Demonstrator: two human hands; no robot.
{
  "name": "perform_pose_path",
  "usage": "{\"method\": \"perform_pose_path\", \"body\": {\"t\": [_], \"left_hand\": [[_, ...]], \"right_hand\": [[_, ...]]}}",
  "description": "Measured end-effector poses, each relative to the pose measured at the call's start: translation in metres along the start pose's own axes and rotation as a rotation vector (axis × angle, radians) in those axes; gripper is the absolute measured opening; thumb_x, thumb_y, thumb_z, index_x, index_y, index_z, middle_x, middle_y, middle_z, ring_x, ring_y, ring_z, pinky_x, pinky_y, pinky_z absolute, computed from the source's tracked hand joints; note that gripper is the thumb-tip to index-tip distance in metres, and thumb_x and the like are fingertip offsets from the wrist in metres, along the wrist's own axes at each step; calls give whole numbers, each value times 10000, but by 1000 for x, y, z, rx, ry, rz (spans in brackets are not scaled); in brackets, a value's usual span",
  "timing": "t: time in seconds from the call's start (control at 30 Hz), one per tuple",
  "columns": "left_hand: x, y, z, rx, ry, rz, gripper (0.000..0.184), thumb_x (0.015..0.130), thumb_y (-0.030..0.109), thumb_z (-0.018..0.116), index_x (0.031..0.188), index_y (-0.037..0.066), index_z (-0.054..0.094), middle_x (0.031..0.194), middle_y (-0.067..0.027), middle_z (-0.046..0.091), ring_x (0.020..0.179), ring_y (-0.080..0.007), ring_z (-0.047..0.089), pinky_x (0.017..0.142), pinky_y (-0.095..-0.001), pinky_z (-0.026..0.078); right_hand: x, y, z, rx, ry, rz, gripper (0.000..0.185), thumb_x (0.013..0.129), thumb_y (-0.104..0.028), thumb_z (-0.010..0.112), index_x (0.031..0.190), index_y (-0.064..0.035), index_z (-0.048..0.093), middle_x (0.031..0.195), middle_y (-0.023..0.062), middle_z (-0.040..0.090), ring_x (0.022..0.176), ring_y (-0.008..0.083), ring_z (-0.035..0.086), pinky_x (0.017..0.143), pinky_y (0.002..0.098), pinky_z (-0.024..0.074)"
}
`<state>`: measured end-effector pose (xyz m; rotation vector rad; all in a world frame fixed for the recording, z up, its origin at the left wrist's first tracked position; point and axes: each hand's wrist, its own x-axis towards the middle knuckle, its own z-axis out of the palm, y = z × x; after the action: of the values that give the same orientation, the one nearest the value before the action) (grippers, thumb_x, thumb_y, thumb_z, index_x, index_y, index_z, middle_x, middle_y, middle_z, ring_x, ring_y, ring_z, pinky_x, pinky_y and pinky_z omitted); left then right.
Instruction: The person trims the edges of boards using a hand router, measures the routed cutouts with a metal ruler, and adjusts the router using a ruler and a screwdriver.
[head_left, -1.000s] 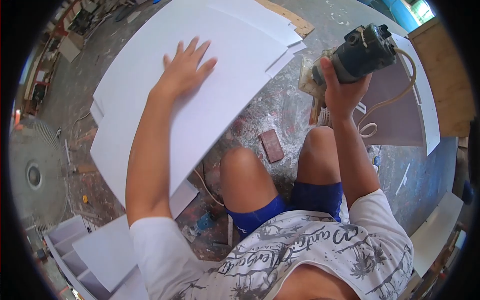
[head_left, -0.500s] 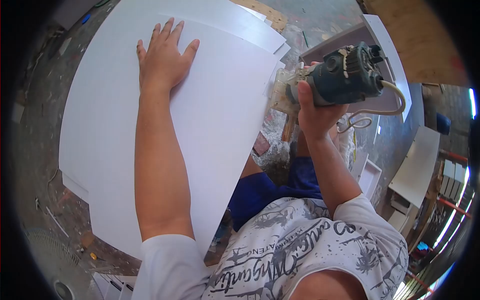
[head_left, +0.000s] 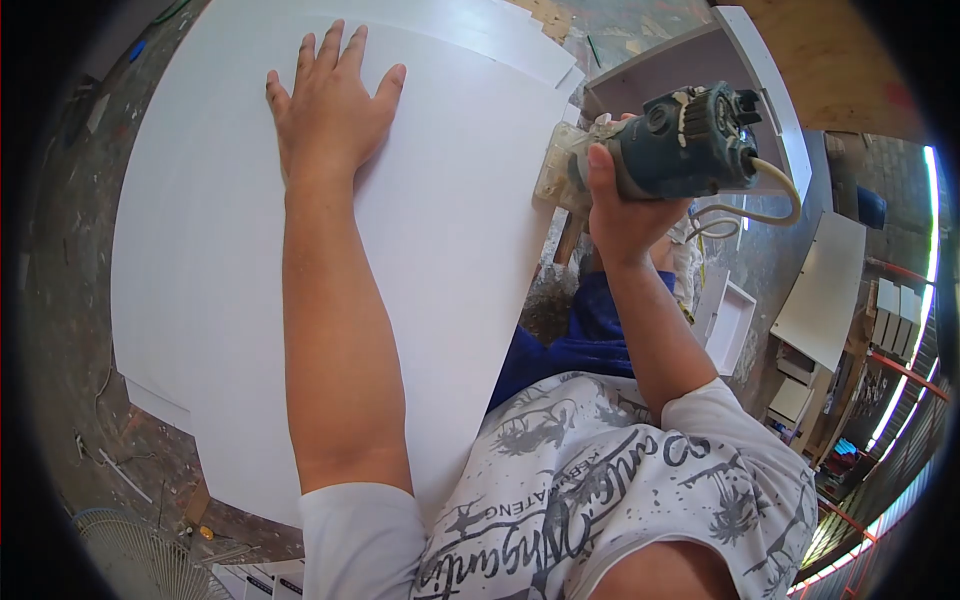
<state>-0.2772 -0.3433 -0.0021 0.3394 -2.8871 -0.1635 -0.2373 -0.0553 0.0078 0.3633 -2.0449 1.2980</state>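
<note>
My left hand (head_left: pixel 333 110) lies flat on a large white board (head_left: pixel 450 260), fingers spread and pointing to its far edge. In my right hand (head_left: pixel 632 212) is a dark green trim router (head_left: pixel 680 145), held on its side with the thumb over the near end of its body. Its clear, dusty base (head_left: pixel 560 165) is up against the board's right edge; whether the bit touches the board is hidden. A pale power cord (head_left: pixel 785 205) loops from the router's back end.
More white panels (head_left: pixel 540 55) lie under the board. A white drawer-like box (head_left: pixel 775 100) stands beyond the router, and a smaller white tray (head_left: pixel 733 325) sits lower right. A fan (head_left: pixel 120 550) is at lower left; shelving (head_left: pixel 890 320) lines the right side.
The router and my right hand have shifted slightly left, bringing the base against the board's edge. My left hand stays flat on the board. The camera view has tilted a little.
</note>
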Motion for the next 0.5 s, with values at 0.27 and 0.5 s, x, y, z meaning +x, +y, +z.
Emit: {"method": "perform_pose_path", "body": {"t": [0.27,0.5], "left_hand": [[1,-3,5,40,32,39,670,1006,570,496,1585,242,420,1679,26,337,1568,-209,245,1268,-580,126],[-14,33,-64,-130,-183,-104,642,1037,412,542,1574,90,404,1674,-93,330,1572,-258,233,1305,-500,108]], "right_hand": [[2,3,12,47,18,5,684,836,-119,863,1354,41,446,1183,176,678,1046,223,683,958,355,564],[0,1,14,41,-13,-1,670,839,-111,859,1345,38,446,1173,175,670,1045,213,681,903,329,587]]}}
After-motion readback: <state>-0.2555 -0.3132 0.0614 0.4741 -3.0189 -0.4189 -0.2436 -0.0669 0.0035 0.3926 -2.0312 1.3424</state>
